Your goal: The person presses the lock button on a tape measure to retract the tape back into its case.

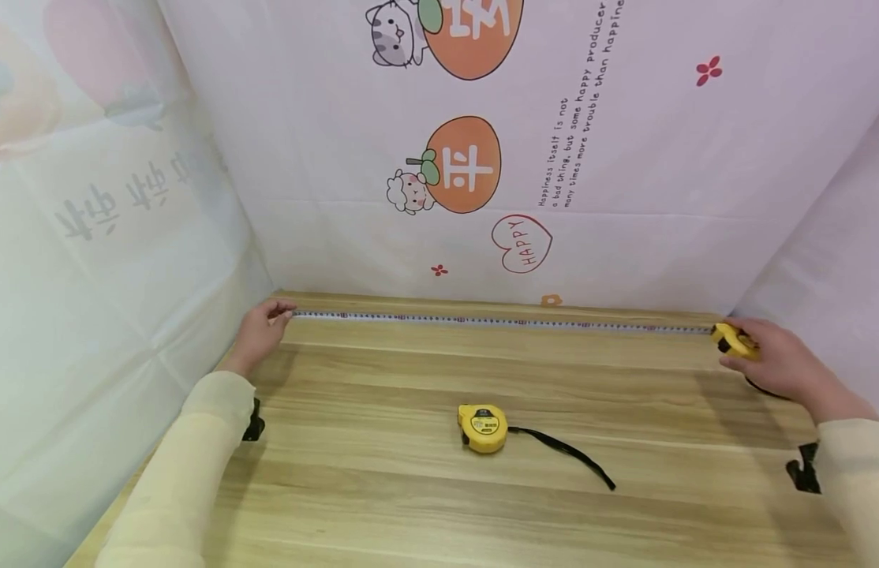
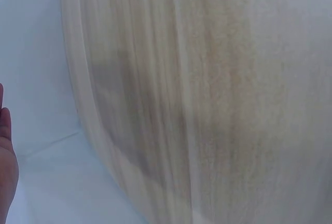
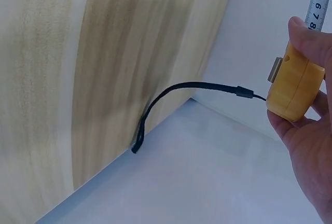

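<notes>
A yellow tape measure [image 3: 295, 81] sits in my right hand [image 1: 783, 363], fingers and thumb around its case, near the table's back right corner. Its pulled-out blade [image 1: 461, 319] runs left along the back edge of the table. At the far left end my left hand [image 1: 262, 331] pinches the blade's tip between thumb and fingers. A black wrist strap [image 3: 192, 85] hangs from the held case down to the wood. A second yellow tape measure [image 1: 484, 428] lies on the table in the middle, its own black strap [image 1: 563, 448] stretched out to the right.
The wooden table [image 1: 354, 489] meets a white printed cloth [image 1: 326, 244] at the back, with more cloth at both sides. Black clips [image 1: 253, 422] show beside the left forearm and, on the right, another black clip [image 1: 805, 469] by the sleeve.
</notes>
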A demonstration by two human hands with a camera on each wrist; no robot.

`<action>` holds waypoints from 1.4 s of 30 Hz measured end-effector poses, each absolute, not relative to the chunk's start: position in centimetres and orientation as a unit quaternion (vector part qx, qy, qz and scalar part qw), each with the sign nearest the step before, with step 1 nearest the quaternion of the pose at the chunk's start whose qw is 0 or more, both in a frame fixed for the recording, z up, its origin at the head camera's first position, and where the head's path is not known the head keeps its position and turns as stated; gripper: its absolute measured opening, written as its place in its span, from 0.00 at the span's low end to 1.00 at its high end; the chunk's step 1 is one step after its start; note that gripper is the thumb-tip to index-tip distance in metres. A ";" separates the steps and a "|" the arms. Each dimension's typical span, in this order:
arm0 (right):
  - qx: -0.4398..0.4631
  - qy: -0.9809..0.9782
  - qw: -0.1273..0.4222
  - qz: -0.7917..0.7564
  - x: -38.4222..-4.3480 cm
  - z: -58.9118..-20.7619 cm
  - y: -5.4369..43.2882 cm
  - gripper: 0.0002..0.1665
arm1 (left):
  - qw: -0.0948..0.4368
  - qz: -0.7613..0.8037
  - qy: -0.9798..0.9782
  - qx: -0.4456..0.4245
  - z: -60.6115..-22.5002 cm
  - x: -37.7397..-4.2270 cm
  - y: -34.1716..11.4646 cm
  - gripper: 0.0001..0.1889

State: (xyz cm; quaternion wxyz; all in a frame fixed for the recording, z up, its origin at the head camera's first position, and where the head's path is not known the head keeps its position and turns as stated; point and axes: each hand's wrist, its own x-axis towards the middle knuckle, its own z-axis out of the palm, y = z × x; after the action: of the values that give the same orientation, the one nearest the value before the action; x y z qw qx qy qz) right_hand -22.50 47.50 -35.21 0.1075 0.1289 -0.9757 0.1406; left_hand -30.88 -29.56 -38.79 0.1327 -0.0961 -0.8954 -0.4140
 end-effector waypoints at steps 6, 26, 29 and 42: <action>0.129 -0.975 0.107 0.145 -22.4 -34.5 47.1 0.39 | 0.146 -0.418 -0.892 -0.086 -38.5 -31.4 -30.0 0.14; 0.124 -0.971 0.124 0.163 -21.3 -33.5 47.0 0.34 | 0.171 -0.406 -0.893 -0.092 -37.7 -31.4 -30.4 0.13; 0.144 -0.967 0.138 0.159 -21.1 -33.5 46.9 0.26 | 0.170 -0.404 -0.894 -0.091 -37.7 -31.3 -30.3 0.13; 0.147 -0.974 0.127 0.114 -21.1 -33.4 46.9 0.18 | 0.168 -0.398 -0.897 -0.097 -37.9 -31.1 -30.2 0.14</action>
State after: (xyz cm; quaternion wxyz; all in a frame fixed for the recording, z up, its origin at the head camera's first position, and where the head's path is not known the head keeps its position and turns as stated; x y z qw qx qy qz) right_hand -21.14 46.86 -33.40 0.1274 0.1474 -0.9742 0.1142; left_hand -31.12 -30.16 -37.91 0.1683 -0.0967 -0.8966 -0.3981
